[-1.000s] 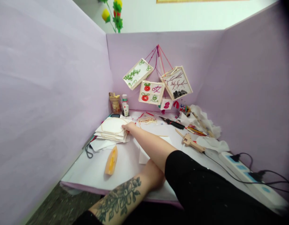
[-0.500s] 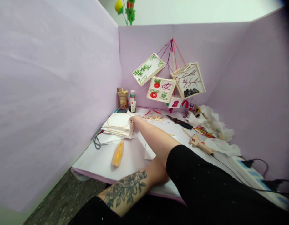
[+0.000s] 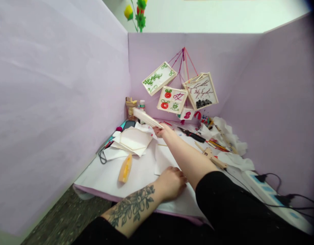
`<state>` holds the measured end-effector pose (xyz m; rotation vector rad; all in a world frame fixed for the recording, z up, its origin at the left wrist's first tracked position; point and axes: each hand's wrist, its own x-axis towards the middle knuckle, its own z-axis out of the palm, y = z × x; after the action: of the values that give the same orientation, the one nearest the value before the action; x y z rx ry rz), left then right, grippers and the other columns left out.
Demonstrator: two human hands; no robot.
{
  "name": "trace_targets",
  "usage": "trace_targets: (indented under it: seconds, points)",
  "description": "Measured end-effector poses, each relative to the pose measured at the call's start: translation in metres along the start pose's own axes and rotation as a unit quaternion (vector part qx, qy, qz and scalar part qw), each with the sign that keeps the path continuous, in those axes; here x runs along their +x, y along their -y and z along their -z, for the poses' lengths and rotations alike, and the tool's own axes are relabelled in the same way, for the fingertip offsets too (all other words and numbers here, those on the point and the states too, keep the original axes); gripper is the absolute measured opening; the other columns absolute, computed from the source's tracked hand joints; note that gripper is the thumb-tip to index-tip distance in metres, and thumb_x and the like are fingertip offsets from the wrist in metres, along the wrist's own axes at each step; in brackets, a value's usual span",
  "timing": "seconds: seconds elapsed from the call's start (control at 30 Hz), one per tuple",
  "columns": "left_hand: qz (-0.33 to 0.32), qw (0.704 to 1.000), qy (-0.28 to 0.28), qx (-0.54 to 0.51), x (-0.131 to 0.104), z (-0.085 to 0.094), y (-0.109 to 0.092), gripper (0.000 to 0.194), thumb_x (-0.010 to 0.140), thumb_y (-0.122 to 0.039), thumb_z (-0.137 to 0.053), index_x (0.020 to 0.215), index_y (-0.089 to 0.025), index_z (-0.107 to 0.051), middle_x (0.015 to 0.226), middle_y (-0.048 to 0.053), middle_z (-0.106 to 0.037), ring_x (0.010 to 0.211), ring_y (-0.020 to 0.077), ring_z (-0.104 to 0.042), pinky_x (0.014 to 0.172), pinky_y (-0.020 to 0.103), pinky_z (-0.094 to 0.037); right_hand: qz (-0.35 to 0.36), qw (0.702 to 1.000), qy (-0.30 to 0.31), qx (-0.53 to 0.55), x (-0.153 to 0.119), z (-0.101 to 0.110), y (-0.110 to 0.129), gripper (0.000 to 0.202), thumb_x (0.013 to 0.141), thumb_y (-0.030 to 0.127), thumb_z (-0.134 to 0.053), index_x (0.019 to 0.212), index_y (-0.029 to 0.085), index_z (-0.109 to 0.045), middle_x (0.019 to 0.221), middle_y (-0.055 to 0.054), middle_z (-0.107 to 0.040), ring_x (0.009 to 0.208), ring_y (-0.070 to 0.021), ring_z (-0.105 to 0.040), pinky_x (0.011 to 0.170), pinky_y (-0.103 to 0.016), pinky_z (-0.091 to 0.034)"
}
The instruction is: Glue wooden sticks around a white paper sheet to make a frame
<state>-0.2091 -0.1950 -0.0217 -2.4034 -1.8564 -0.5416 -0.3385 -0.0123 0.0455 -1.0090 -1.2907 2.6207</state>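
My right hand is closed on the edge of a stack of white framed paper panels, raised off the table and tilted, seen nearly edge-on. Below them and to the left lie more white paper panels with thin pale wooden strips along their edges. On the near part of the table rests my left hand, its fingers curled under; whatever they may hold is hidden. Just left of it, across the table, sits an orange-and-yellow boat-shaped piece. White paper sheets lie flat between the two hands.
Decorated framed panels hang on cords at the back. Pliers, a glue gun, crumpled paper and a power strip line the right side. Jars and a phone are at the back left. Lilac walls enclose the table.
My right hand has lifted a stack of panels off the pile and moved it up and to the right. My left hand, earlier mostly behind the right forearm, now shows.
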Motion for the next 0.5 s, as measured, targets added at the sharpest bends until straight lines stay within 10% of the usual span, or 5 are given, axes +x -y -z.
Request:
trace_targets:
  seconds: [0.27, 0.37, 0.5]
  points:
    - [0.032, 0.998, -0.036, -0.042, -0.004, 0.012, 0.003, 0.019, 0.088, -0.023, -0.048, 0.090, -0.018, -0.066, 0.090, 0.005, -0.068, 0.088, 0.0192, -0.061, 0.083, 0.032, -0.045, -0.053, 0.997, 0.006, 0.053, -0.045, 0.059, -0.017, 0.022, 0.095, 0.012, -0.023, 0.091, 0.015, -0.044, 0.042, 0.011, -0.030, 0.029, -0.0064, -0.022, 0.028, -0.011, -0.017]
    - [0.176, 0.983, -0.046, -0.036, -0.007, 0.030, 0.018, 0.024, 0.090, -0.021, -0.043, 0.094, -0.016, -0.066, 0.094, 0.009, -0.068, 0.093, 0.0197, -0.061, 0.086, 0.032, -0.045, -0.046, 0.998, -0.033, 0.011, -0.073, 0.078, -0.014, 0.015, 0.093, 0.013, -0.031, 0.087, 0.016, -0.044, 0.042, 0.010, -0.029, 0.029, -0.0058, -0.022, 0.028, -0.011, -0.013]
    - [0.422, 0.902, 0.081, 0.037, -0.002, 0.056, 0.056, 0.025, 0.082, -0.012, -0.047, 0.097, -0.012, -0.066, 0.100, 0.018, -0.068, 0.101, 0.0278, -0.062, 0.087, 0.038, -0.046, 0.018, 0.993, -0.096, -0.071, -0.126, 0.112, -0.021, 0.013, 0.090, 0.011, -0.035, 0.085, 0.016, -0.046, 0.042, 0.009, -0.030, 0.031, -0.0054, -0.022, 0.029, -0.012, -0.015]
